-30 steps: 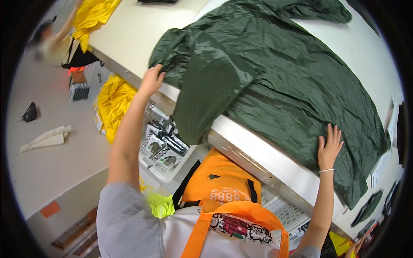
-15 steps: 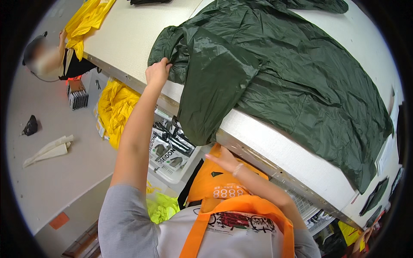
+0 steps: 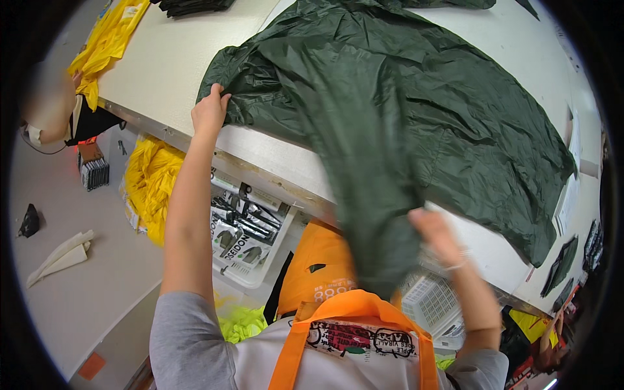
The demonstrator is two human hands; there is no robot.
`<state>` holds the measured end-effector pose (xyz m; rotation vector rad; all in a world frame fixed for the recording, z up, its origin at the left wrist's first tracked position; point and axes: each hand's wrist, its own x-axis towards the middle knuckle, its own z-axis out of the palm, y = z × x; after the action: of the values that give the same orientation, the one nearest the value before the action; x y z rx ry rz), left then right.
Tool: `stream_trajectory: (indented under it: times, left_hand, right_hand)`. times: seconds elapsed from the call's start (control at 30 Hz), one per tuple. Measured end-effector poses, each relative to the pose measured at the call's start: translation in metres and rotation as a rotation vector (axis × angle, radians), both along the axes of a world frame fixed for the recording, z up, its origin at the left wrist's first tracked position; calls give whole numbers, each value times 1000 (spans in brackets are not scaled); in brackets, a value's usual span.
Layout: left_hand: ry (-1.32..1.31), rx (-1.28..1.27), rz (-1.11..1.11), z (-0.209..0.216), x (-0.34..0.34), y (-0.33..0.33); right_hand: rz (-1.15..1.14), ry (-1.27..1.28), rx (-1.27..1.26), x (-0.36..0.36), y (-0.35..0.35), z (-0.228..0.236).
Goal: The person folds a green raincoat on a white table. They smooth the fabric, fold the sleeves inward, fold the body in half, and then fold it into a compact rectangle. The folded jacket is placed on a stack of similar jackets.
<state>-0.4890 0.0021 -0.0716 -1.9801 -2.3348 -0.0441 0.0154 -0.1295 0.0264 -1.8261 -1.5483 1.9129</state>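
A dark green raincoat [image 3: 468,130] of thin, crinkled fabric lies spread over the white table. One long flap of it, which looks like a sleeve [image 3: 364,169], hangs over the near edge toward my apron and is blurred by motion. My left hand [image 3: 209,112] pinches the gathered left end of the raincoat at the table edge. On the right side of the hanging flap is my right hand [image 3: 439,235], its fingertips against or just beside the fabric. Blur hides whether those fingers grip it.
Under the table, a white bin [image 3: 250,266] holds packaged items, with a white slatted basket [image 3: 432,299] to its right. Yellow fabric [image 3: 153,182] is heaped left. Another person [image 3: 49,107] stands at the far left by a yellow garment [image 3: 110,49]. Dark folded pieces [image 3: 192,6] lie behind.
My right hand has moved from below the table edge out to the right, beside the flap. The flap has swung right and hangs lower. My left hand keeps its hold.
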Motion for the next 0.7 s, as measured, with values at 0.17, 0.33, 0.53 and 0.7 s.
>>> stream_trajectory:
  times: [0.17, 0.33, 0.53, 0.7]
  left_hand:
    - [61, -114, 84, 1, 7, 10]
    - [-146, -205, 19, 7, -22, 14]
    - [-318, 245, -678, 83, 159, 24]
    - [-97, -13, -678, 38, 286, 33]
  right_hand:
    - [359, -897, 544, 139, 132, 62]
    - [229, -1225, 899, 171, 143, 5]
    - [-842, -763, 840, 228, 46, -42]
    - [-715, -683, 927, 209, 61, -39]
